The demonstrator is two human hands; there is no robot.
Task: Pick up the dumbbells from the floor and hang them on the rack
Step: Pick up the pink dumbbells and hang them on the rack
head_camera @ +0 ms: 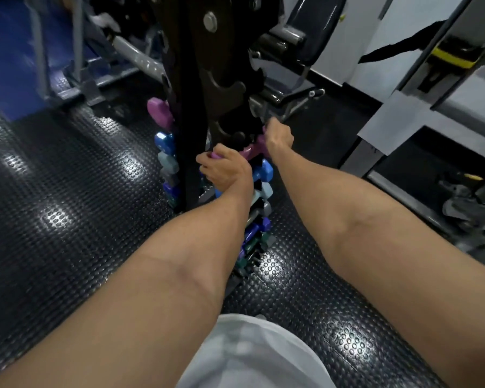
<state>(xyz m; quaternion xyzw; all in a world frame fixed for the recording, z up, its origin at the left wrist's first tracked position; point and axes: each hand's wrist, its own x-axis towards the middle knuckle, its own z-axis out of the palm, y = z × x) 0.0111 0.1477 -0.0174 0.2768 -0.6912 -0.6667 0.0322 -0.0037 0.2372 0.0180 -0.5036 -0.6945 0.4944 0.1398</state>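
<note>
Left hand (226, 169): centre of the frame, grip clamped on the near end of the purple dumbbell (249, 151); fingers wrap over the top of it.
Right hand (277, 135): just right of and above the left hand, grip clamped on the far end of the same dumbbell.
Purple dumbbell: held between both hands, tilted, its far end higher; it is against the right side of the rack (196, 107), at one of the notches. Whether it sits in the notch cannot be told.
Rack: black upright post with notched arms, from the top centre down to the centre of the frame.
Hung dumbbells, left side (165, 152): a purple one on top, then blue, pale grey-blue and darker ones below.
Hung dumbbells, right side (261, 191): blue, pale and dark purple ones stacked below the hands, partly hidden by the left forearm.
Floor (67, 205): black studded rubber matting, across the lower frame.
Bench (305, 37): black padded, upper right, behind the rack.
</note>
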